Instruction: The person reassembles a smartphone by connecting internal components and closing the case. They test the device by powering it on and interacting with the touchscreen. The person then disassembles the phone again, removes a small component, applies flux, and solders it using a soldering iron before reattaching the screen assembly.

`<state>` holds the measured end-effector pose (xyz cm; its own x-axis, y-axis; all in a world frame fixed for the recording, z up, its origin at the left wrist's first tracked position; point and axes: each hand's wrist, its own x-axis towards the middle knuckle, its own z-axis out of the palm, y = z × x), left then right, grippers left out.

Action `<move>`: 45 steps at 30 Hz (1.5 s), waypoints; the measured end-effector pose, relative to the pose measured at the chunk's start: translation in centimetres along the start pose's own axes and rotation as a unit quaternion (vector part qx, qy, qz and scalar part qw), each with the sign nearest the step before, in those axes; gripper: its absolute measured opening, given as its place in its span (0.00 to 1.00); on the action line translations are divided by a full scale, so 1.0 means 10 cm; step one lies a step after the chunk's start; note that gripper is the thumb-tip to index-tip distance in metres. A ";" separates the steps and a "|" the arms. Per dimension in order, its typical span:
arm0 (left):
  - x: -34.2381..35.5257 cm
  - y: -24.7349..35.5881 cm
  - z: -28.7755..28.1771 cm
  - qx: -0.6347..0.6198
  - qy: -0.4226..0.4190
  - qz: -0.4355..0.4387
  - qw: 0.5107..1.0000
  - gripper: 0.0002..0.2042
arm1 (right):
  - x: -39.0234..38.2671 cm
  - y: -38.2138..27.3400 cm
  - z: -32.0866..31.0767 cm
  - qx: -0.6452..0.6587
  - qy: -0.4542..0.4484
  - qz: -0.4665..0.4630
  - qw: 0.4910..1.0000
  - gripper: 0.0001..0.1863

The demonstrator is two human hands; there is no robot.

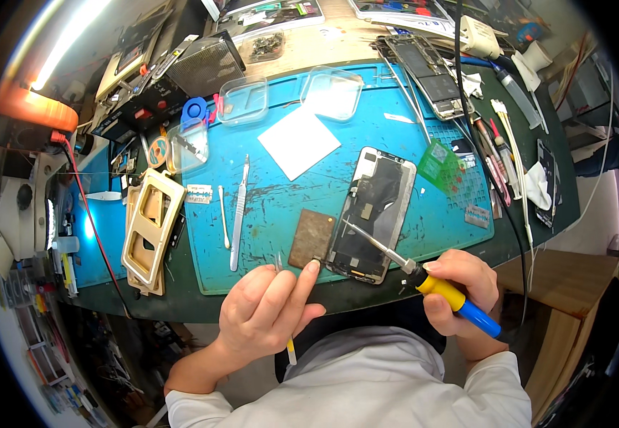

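My right hand grips a soldering iron by its yellow and blue handle. Its metal shaft slants up and left across a phone screen assembly, lying dark side up with the iron's tip over its left part. Tweezers pass through the closed fingers of my left hand, their tips poking out above. My left index fingertip is at the lower edge of a square brown plate, beside the screen. Something small and dark lies at that fingertip, too small to name.
A blue work mat carries a scalpel, a cotton swab, a white sheet and clear plastic boxes. Gold phone moulds lie left. An opened phone is back right. A black cable hangs at right.
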<state>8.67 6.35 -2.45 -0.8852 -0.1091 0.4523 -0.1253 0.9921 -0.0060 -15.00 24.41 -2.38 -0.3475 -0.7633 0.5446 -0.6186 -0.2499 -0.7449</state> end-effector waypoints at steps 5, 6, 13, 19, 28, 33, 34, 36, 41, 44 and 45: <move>0.01 0.00 0.00 -0.001 -0.001 -0.006 1.000 0.21 | 0.08 -0.04 0.00 0.030 -0.038 0.028 0.998 0.17; 0.01 0.00 0.00 -0.001 -0.001 -0.006 1.000 0.20 | 0.10 -0.05 0.01 0.039 -0.043 0.032 0.998 0.18; 0.01 0.01 0.01 -0.004 0.008 -0.018 1.000 0.19 | 0.19 -0.14 0.02 0.087 -0.049 0.143 0.985 0.14; -0.01 0.01 0.03 -0.009 0.010 -0.021 1.000 0.18 | 0.17 -0.04 0.04 0.162 0.000 0.193 0.968 0.07; -0.03 -0.01 0.05 -0.015 0.016 -0.020 1.000 0.18 | 0.31 -0.01 0.03 0.155 0.023 0.190 0.969 0.11; -0.02 -0.01 0.06 -0.022 0.016 -0.020 0.999 0.19 | 0.46 0.03 0.10 0.166 -0.014 0.184 0.969 0.10; -0.03 -0.01 0.06 -0.024 0.015 -0.021 0.999 0.19 | 0.46 0.04 0.10 0.153 -0.029 0.177 0.972 0.09; -0.03 -0.01 0.06 -0.025 0.016 -0.020 0.999 0.19 | 0.45 0.05 0.11 0.150 -0.026 0.184 0.971 0.09; -0.03 -0.01 0.06 -0.017 0.021 -0.021 0.999 0.20 | 0.43 0.07 0.11 0.153 -0.023 0.194 0.969 0.10; -0.02 -0.02 0.06 -0.018 0.019 -0.018 1.000 0.20 | 0.44 0.07 0.12 0.165 -0.013 0.193 0.967 0.11; -0.02 -0.02 0.06 -0.018 0.019 -0.016 1.000 0.20 | 0.43 0.07 0.12 0.166 -0.011 0.195 0.967 0.11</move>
<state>8.62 6.10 -3.03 -0.8634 -0.1390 0.4849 -0.1361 0.9898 0.0415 -16.07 20.20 -0.98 -0.4905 -0.8499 0.1925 -0.1827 -0.1156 -0.9763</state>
